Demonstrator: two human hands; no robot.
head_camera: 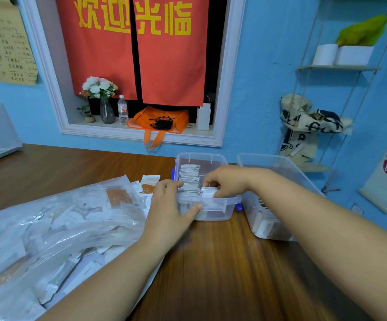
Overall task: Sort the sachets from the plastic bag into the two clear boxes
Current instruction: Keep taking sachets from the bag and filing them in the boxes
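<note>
Under right hand (225,180), sachets (189,179) inside clear box (212,209)

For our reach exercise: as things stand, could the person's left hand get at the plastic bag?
Probably yes: the left hand grips the small clear box beside the plastic bag, nothing standing between them.

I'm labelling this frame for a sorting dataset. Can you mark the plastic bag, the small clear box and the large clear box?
plastic bag (56,230), head view, on its crinkled upper face.
small clear box (212,215), head view, on its near wall.
large clear box (262,161), head view, on its far wall.
</note>
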